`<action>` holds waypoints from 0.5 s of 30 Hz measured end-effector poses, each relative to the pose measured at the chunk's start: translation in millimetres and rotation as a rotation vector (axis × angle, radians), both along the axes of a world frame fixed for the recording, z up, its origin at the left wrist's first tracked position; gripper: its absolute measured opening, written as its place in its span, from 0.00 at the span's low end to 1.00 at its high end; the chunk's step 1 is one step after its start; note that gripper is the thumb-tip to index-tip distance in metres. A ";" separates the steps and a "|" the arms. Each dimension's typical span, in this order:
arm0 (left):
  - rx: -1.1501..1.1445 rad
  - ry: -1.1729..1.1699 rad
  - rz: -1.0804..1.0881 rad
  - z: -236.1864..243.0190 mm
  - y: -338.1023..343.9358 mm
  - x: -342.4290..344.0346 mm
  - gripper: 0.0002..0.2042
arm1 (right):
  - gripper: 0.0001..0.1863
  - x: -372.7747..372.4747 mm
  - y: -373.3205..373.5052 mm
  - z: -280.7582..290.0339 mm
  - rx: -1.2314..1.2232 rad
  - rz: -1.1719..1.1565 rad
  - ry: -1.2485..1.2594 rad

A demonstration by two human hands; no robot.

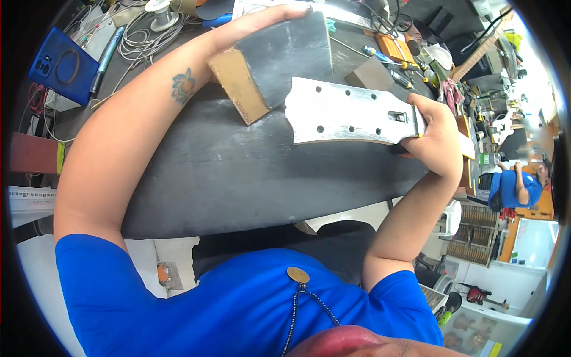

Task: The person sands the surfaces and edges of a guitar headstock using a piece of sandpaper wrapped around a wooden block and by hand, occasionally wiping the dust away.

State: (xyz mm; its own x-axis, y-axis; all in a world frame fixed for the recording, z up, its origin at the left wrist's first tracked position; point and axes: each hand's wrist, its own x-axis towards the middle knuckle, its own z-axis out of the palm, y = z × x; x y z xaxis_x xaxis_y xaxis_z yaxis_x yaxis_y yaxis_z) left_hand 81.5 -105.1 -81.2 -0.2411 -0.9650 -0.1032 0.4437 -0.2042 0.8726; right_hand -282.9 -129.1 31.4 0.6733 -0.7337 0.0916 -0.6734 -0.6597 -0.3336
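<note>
My left hand (269,18) grips a sheet of sandpaper (291,56), dark grey with a tan backing (241,86) folded over at its lower left. The thumb lies along the sheet's top edge; the other fingers are hidden behind it. My right hand (439,132) is wrapped round a guitar neck just below the nut. Its white headstock (342,113) points left and has several tuner holes and a slot near the nut. The sandpaper is held up to the upper left of the headstock. Both are over a black, dusty work surface (267,184).
Behind the headstock lies a grey-brown block (369,74), with screwdrivers (377,55) and other tools beyond. At the far left are a blue phone (62,66), coiled cable (146,41) and a wire spool (162,15). Another person (514,187) is far off at the right.
</note>
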 end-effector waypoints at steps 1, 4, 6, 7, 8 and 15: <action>-0.007 0.012 -0.016 0.3 -2.8 -2.4 0.29 | 0.14 -5.0 -1.0 -1.5 0.051 -0.040 -0.018; -0.023 0.032 -0.041 -2.3 -4.1 -1.5 0.28 | 0.14 -9.8 -6.0 -3.9 -0.022 0.010 0.005; -0.027 0.042 -0.046 -5.1 -4.1 0.6 0.27 | 0.15 -7.6 -5.9 -4.8 -0.037 0.020 0.003; -0.028 0.047 -0.043 -5.2 -6.2 1.9 0.26 | 0.15 -5.3 -3.6 -3.3 -0.014 -0.017 -0.006; -0.030 0.053 -0.050 -6.4 -6.3 2.8 0.26 | 0.15 -3.8 -2.5 -4.0 0.010 -0.054 -0.014; -0.059 0.101 -0.083 -11.6 -13.3 0.5 0.22 | 0.17 -8.1 -7.2 -8.6 -0.015 0.000 -0.045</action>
